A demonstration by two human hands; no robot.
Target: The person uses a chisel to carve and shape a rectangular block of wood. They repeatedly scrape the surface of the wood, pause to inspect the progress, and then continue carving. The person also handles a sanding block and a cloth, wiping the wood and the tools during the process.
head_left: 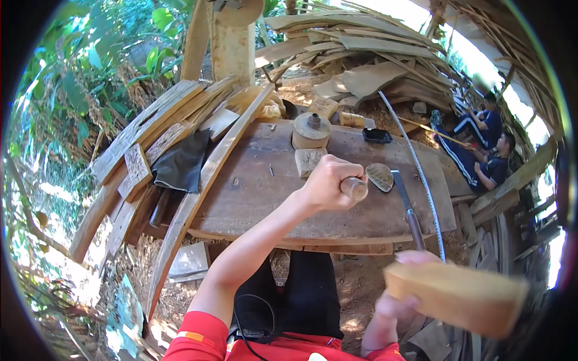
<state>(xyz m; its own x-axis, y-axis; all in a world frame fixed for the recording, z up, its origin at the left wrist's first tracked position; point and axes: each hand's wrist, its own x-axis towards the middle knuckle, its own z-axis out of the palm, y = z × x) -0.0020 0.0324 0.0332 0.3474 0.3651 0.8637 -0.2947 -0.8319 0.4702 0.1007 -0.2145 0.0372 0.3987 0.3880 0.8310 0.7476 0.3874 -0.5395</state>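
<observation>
My left hand (332, 182) is closed around a round wooden handle (354, 189), whose butt end points toward the right. Whatever tool part continues past the fist is hidden. A pale wood block (309, 161) lies just behind that hand on the wooden table (259, 186). At the lower right, my right hand (402, 301) grips the left end of a thick, light-brown wooden block (457, 298), blurred by motion and held in the air near the table's front edge. Between the hands and farther back rest a knife with a long blade (408, 207) and a small rounded piece (380, 177).
A round wooden piece with a dark knob (311, 129) and a black tray (377, 136) stand farther back. A measuring tape (415, 159) crosses the table's right side. Boards (198, 174) lean at left, with dark cloth (182, 161). Two people (497, 159) sit at right.
</observation>
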